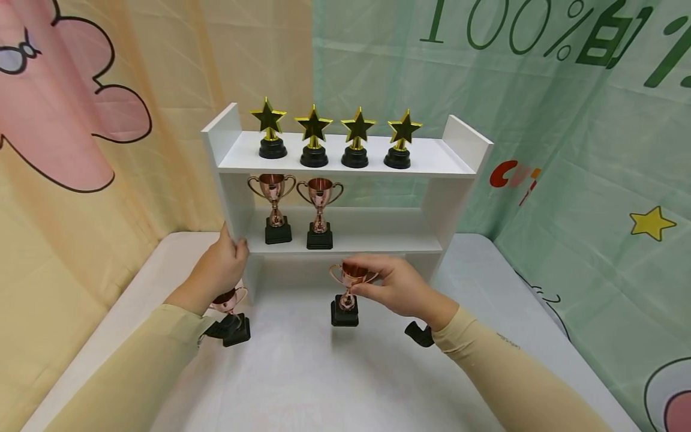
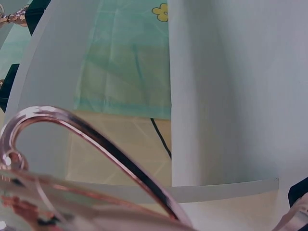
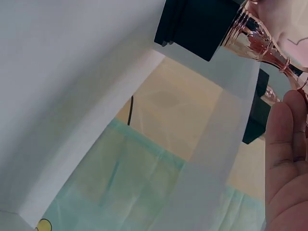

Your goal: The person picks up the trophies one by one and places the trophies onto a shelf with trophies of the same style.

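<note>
My right hand (image 1: 396, 285) pinches a rose-gold trophy cup (image 1: 346, 301) by its bowl, thumb in front. The cup is upright with its black base down, before the lower part of a white shelf unit (image 1: 345, 246); in the right wrist view my fingers (image 3: 284, 139) are beside the trophy stem (image 3: 260, 41). My left hand (image 1: 218, 264) grips the shelf's left side panel. Below that wrist stands another rose-gold trophy (image 1: 236, 329), partly hidden by the sleeve. A trophy handle (image 2: 96, 137) looms close in the left wrist view.
Four-pointed clutter is absent from the shelf; several gold star trophies (image 1: 314, 138) line the top board. Two rose-gold cups, one left (image 1: 278, 210) and one right (image 1: 320, 213), stand on the middle board. A black base (image 1: 419, 333) shows under my right wrist. Printed curtains (image 1: 567, 150) surround the white table (image 1: 302, 384).
</note>
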{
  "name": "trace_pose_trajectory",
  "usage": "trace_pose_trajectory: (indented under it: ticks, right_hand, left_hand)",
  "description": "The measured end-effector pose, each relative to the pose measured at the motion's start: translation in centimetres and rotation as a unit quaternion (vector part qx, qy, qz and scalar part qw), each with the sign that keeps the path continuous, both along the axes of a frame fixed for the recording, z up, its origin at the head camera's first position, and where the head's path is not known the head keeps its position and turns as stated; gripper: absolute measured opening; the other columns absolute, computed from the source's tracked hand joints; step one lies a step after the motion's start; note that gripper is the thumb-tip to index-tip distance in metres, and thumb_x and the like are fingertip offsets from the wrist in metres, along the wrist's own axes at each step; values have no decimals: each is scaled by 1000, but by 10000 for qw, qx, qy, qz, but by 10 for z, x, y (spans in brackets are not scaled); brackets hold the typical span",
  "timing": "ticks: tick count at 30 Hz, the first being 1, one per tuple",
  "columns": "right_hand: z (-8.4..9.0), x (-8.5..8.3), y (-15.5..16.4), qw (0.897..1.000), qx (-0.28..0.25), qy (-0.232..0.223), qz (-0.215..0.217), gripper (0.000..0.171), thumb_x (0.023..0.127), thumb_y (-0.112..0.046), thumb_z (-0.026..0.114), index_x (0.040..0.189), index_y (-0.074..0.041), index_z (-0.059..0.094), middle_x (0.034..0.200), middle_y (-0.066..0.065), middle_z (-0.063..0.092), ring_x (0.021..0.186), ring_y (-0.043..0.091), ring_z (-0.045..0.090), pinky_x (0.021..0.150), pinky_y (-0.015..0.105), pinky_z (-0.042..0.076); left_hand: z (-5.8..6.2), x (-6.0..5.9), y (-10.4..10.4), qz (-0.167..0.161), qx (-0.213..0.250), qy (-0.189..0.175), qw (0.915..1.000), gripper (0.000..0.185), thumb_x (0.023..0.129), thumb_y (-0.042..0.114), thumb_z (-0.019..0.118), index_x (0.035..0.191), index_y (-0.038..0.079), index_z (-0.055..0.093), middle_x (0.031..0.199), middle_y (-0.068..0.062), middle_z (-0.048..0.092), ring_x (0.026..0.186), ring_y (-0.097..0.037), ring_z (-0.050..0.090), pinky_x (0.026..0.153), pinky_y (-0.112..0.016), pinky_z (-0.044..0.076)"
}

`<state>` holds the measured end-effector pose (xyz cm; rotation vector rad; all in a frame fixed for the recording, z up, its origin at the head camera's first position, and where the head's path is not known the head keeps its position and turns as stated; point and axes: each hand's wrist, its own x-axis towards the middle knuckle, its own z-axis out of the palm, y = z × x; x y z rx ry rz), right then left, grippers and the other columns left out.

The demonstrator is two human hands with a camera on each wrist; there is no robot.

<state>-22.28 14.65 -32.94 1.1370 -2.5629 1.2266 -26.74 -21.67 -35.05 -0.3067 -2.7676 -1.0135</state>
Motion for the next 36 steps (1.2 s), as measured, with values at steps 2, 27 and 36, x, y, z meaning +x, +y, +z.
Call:
trace_pose_trajectory:
  ticks: [2, 27, 36]
  right_hand:
    - [4, 0, 2, 10000, -41, -5, 4, 49, 93, -6, 78, 141, -6, 67, 128, 10, 75, 99, 14, 71, 86, 29, 61]
    - [57, -18, 17, 9978, 86, 620, -238, 46, 95, -5, 76, 140, -3, 67, 132, 14, 72, 98, 19, 69, 83, 27, 60]
    - [71, -30, 21, 9977, 115, 500, -438, 49, 96, -6, 76, 143, -4, 65, 128, 13, 73, 100, 21, 68, 82, 25, 59]
  left_hand:
    - [0, 0, 0, -14, 2, 1, 10000, 66, 112, 27, 28, 167, 5, -2, 162, -38, 34, 141, -59, 46, 113, -74, 38]
    - [1, -1, 1, 94, -83, -59, 9999, 66, 112, 28, 29, 166, 3, 0, 157, -41, 39, 136, -60, 51, 111, -73, 40]
    - [1, -1, 0, 80, -84, -16, 9999, 66, 112, 27, 29, 166, 5, -2, 158, -41, 38, 136, -60, 50, 111, -74, 40]
